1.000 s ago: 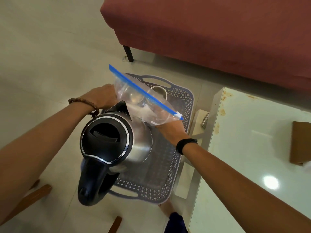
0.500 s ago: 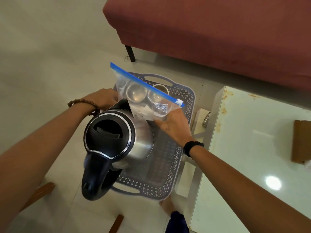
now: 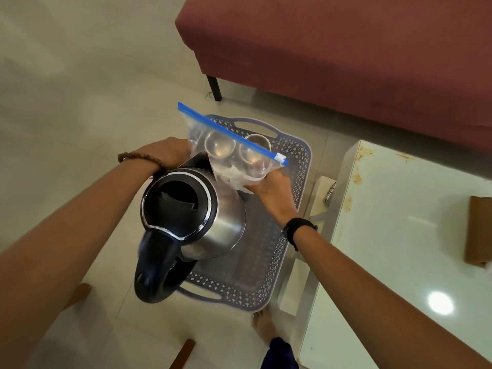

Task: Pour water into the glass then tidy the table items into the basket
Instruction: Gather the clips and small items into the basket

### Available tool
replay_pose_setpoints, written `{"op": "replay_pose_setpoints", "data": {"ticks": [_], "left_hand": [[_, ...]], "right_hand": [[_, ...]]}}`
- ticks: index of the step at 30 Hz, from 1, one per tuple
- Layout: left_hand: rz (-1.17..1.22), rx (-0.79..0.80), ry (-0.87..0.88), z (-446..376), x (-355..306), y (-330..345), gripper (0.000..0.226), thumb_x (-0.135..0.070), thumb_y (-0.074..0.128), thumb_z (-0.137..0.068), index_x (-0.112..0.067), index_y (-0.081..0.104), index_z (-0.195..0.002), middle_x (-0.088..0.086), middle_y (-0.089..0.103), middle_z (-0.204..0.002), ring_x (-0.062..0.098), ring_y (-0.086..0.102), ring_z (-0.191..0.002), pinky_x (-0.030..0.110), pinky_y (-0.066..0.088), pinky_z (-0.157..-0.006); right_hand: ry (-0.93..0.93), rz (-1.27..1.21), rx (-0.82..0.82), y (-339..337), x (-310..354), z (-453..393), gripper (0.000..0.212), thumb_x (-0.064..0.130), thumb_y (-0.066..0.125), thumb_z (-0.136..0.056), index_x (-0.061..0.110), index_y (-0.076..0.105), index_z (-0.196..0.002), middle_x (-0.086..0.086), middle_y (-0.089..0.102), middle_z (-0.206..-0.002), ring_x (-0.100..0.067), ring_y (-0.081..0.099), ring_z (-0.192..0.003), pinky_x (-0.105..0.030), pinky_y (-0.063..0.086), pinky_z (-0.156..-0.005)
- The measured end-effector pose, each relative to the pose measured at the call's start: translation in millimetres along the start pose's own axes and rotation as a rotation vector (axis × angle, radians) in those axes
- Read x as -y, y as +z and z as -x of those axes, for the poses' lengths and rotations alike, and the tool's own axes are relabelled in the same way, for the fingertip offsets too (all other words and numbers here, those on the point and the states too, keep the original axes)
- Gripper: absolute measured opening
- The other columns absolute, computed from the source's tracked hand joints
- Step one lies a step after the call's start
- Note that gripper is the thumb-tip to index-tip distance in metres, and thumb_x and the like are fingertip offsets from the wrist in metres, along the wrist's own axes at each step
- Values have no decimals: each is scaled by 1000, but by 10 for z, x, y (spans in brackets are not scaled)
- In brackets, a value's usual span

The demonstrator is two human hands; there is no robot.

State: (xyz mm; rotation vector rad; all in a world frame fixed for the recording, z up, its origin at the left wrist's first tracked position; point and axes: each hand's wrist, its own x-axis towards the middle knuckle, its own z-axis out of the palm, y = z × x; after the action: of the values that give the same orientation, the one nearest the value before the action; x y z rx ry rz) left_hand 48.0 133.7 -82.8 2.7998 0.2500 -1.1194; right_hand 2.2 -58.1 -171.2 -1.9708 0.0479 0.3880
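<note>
Head view, looking down. A grey perforated basket [image 3: 279, 251] with 2 loop handles stands on the pale tiled floor [image 3: 80, 102], beside a white glass-topped table [image 3: 399, 235]. A steel electric kettle [image 3: 191, 217] with a black lid and black handle sits upright in the near left part of the basket, its handle reaching out over the near rim.

Both hands hold a clear zip bag [image 3: 229, 153] with a blue seal strip above the far half of the basket. The right hand [image 3: 271, 190], with a black band on the wrist, pinches the bag's lower right corner, fingers curled under the plastic. The left hand [image 3: 166, 153], with a bead bracelet on the wrist, lies against the bag's left edge; its fingers are hidden behind the bag and the kettle's spout, so its grip cannot be told. Rounded clear or metal vessels show through the plastic, and 1 glass [image 3: 257, 141] shows partly behind the seal strip, in the basket's far end.

A dark red sofa [image 3: 346, 49] stands beyond the basket. A brown cardboard box [image 3: 479, 230] lies on the table. 2 bare feet show at the lower edge.
</note>
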Motion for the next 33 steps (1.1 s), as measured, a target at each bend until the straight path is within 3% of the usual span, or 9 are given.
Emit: {"op": "replay_pose_setpoints", "data": {"ticks": [2, 6, 10, 12, 14, 18, 21, 28, 33], "left_hand": [[-4, -8, -13, 156, -29, -104, 31, -13, 39, -95, 1, 56, -117, 22, 57, -122, 26, 50, -95, 39, 41, -93], [-20, -115, -67, 603, -134, -309, 21, -21, 53, -88, -3, 62, -96, 20, 62, -105, 37, 57, -100, 44, 45, -93], [-123, -685, -39, 1296, -648, -127, 18, -18, 50, -90, -4, 60, -86, 18, 62, -86, 35, 57, -77, 40, 45, -68], [-10, -792, 75, 1560, -1143, 104, 18, -16, 45, -93, -7, 61, -90, 15, 63, -84, 32, 54, -71, 33, 35, -57], [104, -693, 182, 1696, -1697, 442, 18, -21, 44, -94, -13, 60, -98, 9, 64, -91, 22, 52, -71, 23, 31, -56], [246, -532, 288, 1802, -2636, 1207, 16, -24, 44, -94, -17, 57, -103, 4, 66, -100, 23, 62, -86, 28, 40, -62], [386, -434, 336, 1921, -3320, 1727, 12, -22, 49, -94, -15, 55, -101, 4, 67, -94, 17, 62, -77, 24, 46, -63], [395, -117, 441, 2159, -4851, 2858, 8, -18, 46, -91, -20, 54, -92, 1, 63, -86, 21, 61, -85, 32, 47, -70], [301, 75, 482, 2298, -5609, 3623, 13, -17, 45, -91, -15, 58, -91, 3, 66, -91, 20, 62, -83, 30, 49, -70]], "right_hand": [[31, -71, -18, -27, 22, 102, 47, 11, 74, -76, 5, 53, -117, 2, 58, -101, -15, 59, -95, -16, 44, -70], [-18, -44, -106, -170, 84, 348, 62, 7, 71, -77, 7, 36, -128, -7, 43, -123, -16, 49, -106, -18, 44, -73], [-97, -131, -180, -518, 175, 748, 50, 9, 64, -82, 16, 38, -125, 1, 47, -112, -1, 50, -83, -6, 44, -67], [-108, -189, -167, -773, 167, 974, 44, 7, 60, -84, 20, 40, -121, 2, 53, -106, -2, 52, -82, -13, 47, -70], [-104, -219, -159, -1100, 79, 1221, 40, 6, 58, -84, 23, 42, -117, 6, 56, -96, 1, 54, -77, -14, 49, -67], [-96, -43, -227, -1852, -336, 1735, 39, 14, 58, -86, 28, 39, -117, 15, 57, -89, 1, 57, -76, -12, 47, -62], [2, 38, -263, -2507, -799, 2143, 41, 16, 59, -86, 32, 38, -118, 20, 54, -86, 3, 56, -74, -13, 45, -61], [245, 210, -370, -4028, -2015, 3138, 23, 19, 54, -88, 29, 47, -108, 14, 60, -83, -6, 59, -69, -29, 50, -63], [476, 220, -464, -4745, -2922, 3765, 11, 18, 56, -86, 25, 57, -94, 10, 61, -81, -9, 59, -69, -24, 39, -60]]}}
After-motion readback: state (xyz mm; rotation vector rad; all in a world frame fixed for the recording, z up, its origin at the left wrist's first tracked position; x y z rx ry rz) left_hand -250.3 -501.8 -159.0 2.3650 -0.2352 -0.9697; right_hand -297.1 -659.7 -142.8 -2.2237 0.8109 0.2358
